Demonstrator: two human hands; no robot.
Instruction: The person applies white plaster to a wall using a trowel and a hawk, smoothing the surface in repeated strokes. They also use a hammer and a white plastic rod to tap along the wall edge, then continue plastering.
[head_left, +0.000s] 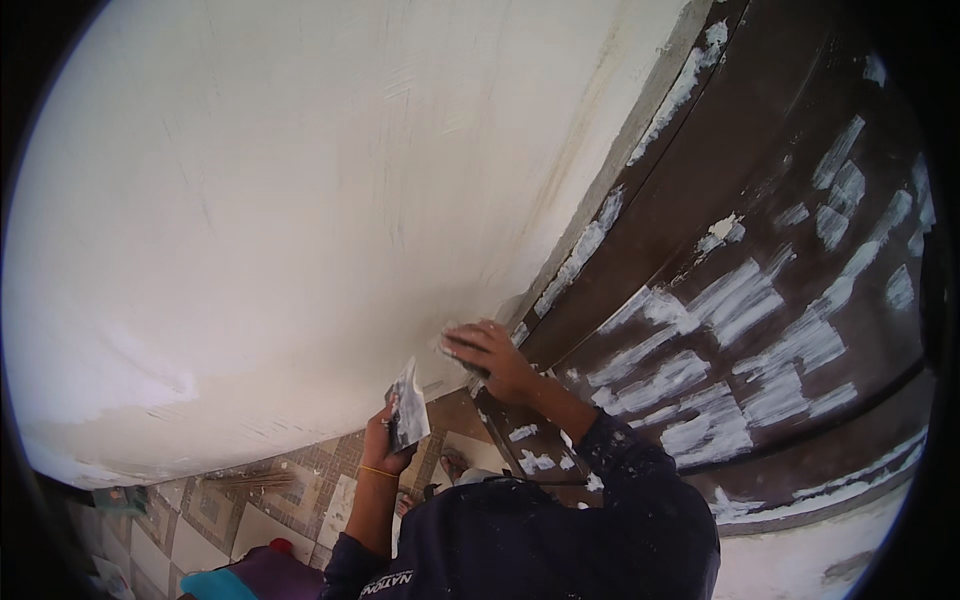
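My left hand is closed around a flat, grey putty blade smeared with white, which points upward just off the wall. To its right, my right hand reaches the lower right part of the white wall, beside the door frame. Its fingers are bent over a small dark piece with a pale edge, pressed to the wall. The fingers hide most of that piece, so its kind is unclear. White dust or paste marks the fingertips.
A dark brown door with white filler patches stands on the right. Patterned tiles cover the floor below, where thin sticks lie by the wall. Purple and turquoise cloth or bags sit at the lower left.
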